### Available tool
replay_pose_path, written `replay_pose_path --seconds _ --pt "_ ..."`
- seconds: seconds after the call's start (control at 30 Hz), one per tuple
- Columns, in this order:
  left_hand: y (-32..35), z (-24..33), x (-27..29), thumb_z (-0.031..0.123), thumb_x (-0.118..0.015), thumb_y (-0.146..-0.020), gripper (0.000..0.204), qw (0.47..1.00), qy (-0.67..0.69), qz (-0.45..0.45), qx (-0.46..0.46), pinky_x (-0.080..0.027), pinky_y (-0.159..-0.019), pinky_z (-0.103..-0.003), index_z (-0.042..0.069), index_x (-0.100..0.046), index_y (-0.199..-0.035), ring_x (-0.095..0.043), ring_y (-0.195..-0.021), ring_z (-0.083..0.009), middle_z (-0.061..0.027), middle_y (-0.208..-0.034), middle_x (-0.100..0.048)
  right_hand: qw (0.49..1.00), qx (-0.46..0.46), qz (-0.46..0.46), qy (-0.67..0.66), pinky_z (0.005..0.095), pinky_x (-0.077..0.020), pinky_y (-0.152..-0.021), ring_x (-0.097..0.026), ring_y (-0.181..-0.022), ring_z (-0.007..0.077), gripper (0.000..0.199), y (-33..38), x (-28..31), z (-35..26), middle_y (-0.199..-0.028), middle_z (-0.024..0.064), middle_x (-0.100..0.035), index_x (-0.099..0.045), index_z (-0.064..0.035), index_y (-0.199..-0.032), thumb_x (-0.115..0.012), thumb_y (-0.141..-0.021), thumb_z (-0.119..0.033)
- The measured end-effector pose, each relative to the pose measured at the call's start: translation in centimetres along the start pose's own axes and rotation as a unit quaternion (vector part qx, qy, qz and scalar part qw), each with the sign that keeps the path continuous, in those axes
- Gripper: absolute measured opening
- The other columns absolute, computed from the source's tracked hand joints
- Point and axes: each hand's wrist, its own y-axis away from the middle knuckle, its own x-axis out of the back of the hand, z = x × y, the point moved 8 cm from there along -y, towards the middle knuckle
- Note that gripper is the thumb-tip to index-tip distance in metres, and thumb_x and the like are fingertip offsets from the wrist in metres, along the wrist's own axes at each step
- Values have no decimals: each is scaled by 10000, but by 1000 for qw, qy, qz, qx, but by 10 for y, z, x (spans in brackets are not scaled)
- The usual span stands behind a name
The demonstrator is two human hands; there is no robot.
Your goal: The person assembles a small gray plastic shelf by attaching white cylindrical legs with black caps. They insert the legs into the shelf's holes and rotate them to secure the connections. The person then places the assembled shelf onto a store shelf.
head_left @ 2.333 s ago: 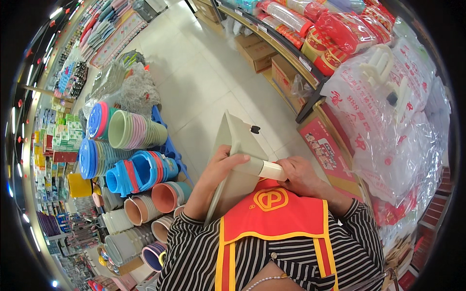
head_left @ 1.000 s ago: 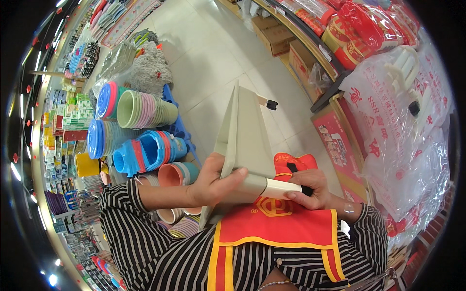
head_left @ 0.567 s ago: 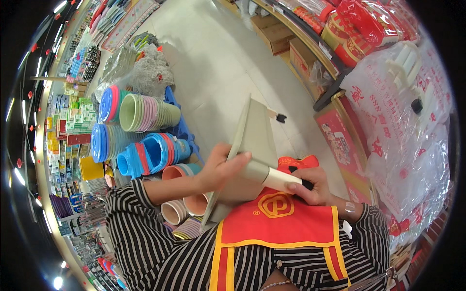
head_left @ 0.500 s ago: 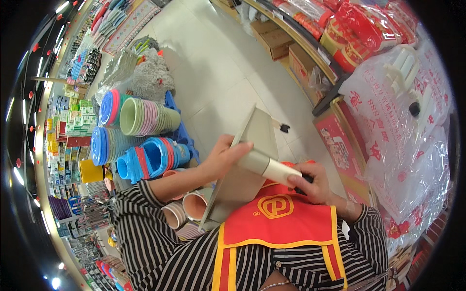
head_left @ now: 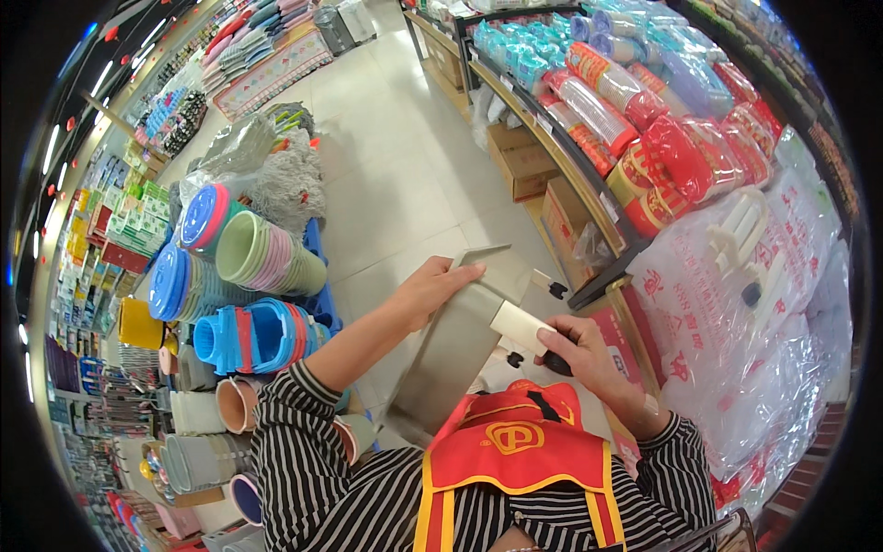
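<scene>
The person stands in a shop aisle holding a flat grey panel (head_left: 451,354) tilted in front of the chest, its far edge raised over the floor (head_left: 395,175). The left hand (head_left: 432,290) lies spread across the panel's upper face, fingers curled over the far edge, pressing rather than clenching. The right hand (head_left: 579,354) is closed around a pale roller-like handle (head_left: 521,328) at the panel's right edge, with a small black part beneath the fingers. Stacks of coloured plastic basins (head_left: 248,336) lie just beside the left elbow; bagged goods (head_left: 736,304) hang near the right arm. Judged risks: the left hand only rests on a smooth face, so the panel could slide down toward the basins; a swing to the right could catch the shelf (head_left: 589,207) edge or the bags.
</scene>
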Motion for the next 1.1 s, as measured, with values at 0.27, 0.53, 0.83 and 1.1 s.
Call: replay_pose_path --seconds 0.27,0.53,0.83,1.1 --pt "35 51 28 447 -636 -845 462 990 -122 -15 -73 -470 -583 -266 -11 -641 -907 -563 -624 -109 -13 -724 -601 985 -18 -163 53 204 -394 -522 -496 -561 62 298 -13 -64 -21 -750 11 -599 -569 1 -998 -531 -941 -289" --pt "2 46 76 414 -600 -861 473 914 -369 -7 -167 -357 -480 -340 -41 -622 -733 -395 -519 -104 -55 -527 -466 985 -40 -163 -30 249 -446 -684 -587 -736 112 340 -64 -152 15 -738 41 -583 -545 -5 -1025 -547 -915 -327" --pt "-90 59 109 356 -601 -815 434 879 -423 -27 -219 -375 -492 -379 -57 -578 -686 -408 -479 -200 -135 -517 -448 988 -36 -87 -124 270 -461 -741 -576 -765 124 292 -146 -158 25 -772 43 -567 -532 18 -1049 -522 -942 -254" --pt "-199 123 143 255 -580 -749 313 833 -466 0 -297 -438 -578 -394 -54 -613 -779 -539 -584 -327 -205 -626 -553 982 -5 -32 -186 209 -394 -439 -517 -528 61 328 -276 -115 13 -720 36 -607 -556 -42 -851 -544 -919 -363"
